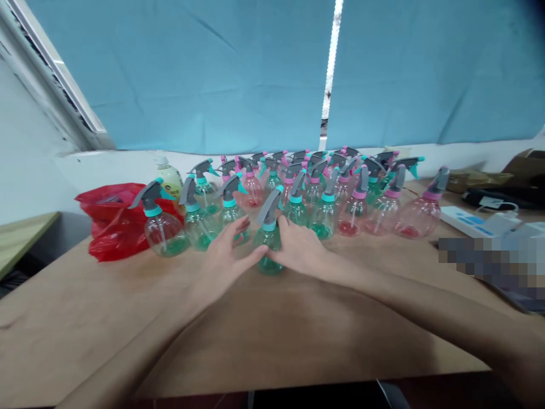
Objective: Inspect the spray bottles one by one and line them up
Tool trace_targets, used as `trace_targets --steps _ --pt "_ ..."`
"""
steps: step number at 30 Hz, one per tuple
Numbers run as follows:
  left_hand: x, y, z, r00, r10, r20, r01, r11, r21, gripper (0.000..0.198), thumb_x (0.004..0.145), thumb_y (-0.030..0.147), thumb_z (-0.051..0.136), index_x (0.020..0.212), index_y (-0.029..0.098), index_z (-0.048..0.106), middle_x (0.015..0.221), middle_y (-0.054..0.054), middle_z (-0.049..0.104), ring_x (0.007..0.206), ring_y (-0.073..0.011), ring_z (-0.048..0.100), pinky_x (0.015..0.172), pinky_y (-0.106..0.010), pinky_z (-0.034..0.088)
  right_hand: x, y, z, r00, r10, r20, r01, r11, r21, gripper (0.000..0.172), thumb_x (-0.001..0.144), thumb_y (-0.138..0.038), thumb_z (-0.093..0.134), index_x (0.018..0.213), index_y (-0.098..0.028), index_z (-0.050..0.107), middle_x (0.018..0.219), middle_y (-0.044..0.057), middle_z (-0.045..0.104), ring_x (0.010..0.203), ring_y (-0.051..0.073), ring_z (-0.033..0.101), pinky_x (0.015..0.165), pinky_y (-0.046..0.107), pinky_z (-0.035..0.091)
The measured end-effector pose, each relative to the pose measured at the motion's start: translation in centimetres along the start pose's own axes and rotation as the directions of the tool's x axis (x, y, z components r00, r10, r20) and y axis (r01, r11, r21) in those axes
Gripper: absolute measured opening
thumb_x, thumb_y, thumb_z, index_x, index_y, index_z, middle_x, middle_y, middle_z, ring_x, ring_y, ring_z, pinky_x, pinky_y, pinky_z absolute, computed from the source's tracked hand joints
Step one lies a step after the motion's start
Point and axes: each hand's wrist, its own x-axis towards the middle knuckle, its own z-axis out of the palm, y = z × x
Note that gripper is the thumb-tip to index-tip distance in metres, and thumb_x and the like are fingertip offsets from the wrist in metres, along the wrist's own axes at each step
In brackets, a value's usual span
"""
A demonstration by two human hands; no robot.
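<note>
A green-tinted spray bottle [268, 266] with a turquoise collar and grey trigger head stands upright on the table, in front of the others. My right hand [303, 250] grips it from the right, the thumb across its front and the fingers partly hidden behind it. On its left, my left hand [227, 255] has its fingers stretched and apart. The left thumb reaches the bottle's front, close to my right thumb; whether it touches I cannot tell. Just behind are a green spray bottle [297, 215] and another green spray bottle [232, 215].
Several green and pink spray bottles fill the back of the wooden table [264, 341]. A red plastic bag [113, 221] lies at the left, before a pale jug [170, 180]. At the right are a white power strip [466, 220] and a pixelated patch. Blue cloth [213, 74] covers the window.
</note>
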Motion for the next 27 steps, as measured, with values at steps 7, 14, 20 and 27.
trace_targets --steps 7,14,20,27 --pt "1.7 3.0 3.6 0.992 0.097 0.086 -0.075 0.969 -0.234 0.055 0.079 0.043 0.067 0.127 0.023 0.05 0.119 -0.008 0.064 0.107 -0.0263 0.061 0.094 -0.045 0.048 -3.2 0.8 -1.4 0.997 -0.076 0.013 0.075 0.996 0.05 0.064 0.07 -0.053 0.056 0.119 -0.012 0.05 0.081 0.009 0.069 0.065 0.027 0.065 0.051 0.033 0.041" --pt "2.3 6.0 6.0 0.975 0.168 0.147 -0.082 0.882 -0.464 0.039 0.081 0.035 0.064 0.118 0.022 0.058 0.11 -0.006 0.067 0.101 -0.0232 0.063 0.091 -0.038 0.05 -5.4 2.6 -1.8 0.992 -0.122 -0.023 0.122 0.992 0.016 0.076 0.072 -0.076 0.048 0.114 -0.013 0.059 0.095 0.016 0.069 0.075 0.032 0.068 0.058 0.038 0.05" --pt "2.7 6.8 7.7 0.961 0.219 0.167 -0.102 0.845 -0.525 0.023 0.084 0.025 0.057 0.106 0.02 0.06 0.115 -0.006 0.066 0.1 -0.0213 0.063 0.094 -0.037 0.048 -6.6 5.6 -1.6 0.982 -0.19 -0.022 0.191 0.97 0.154 0.096 0.066 -0.082 0.051 0.131 -0.011 0.047 0.118 0.019 0.063 0.103 0.036 0.062 0.08 0.047 0.053" --pt "3.6 5.9 8.1 0.976 0.176 0.129 -0.106 0.9 -0.423 0.035 0.079 0.015 0.052 0.11 0.026 0.063 0.115 -0.001 0.067 0.099 -0.0211 0.064 0.092 -0.038 0.048 -8.1 13.9 0.6 0.941 -0.324 0.098 0.295 0.926 0.235 0.077 0.077 -0.068 0.056 0.13 -0.013 0.051 0.135 0.017 0.054 0.127 0.03 0.048 0.106 0.049 0.037"
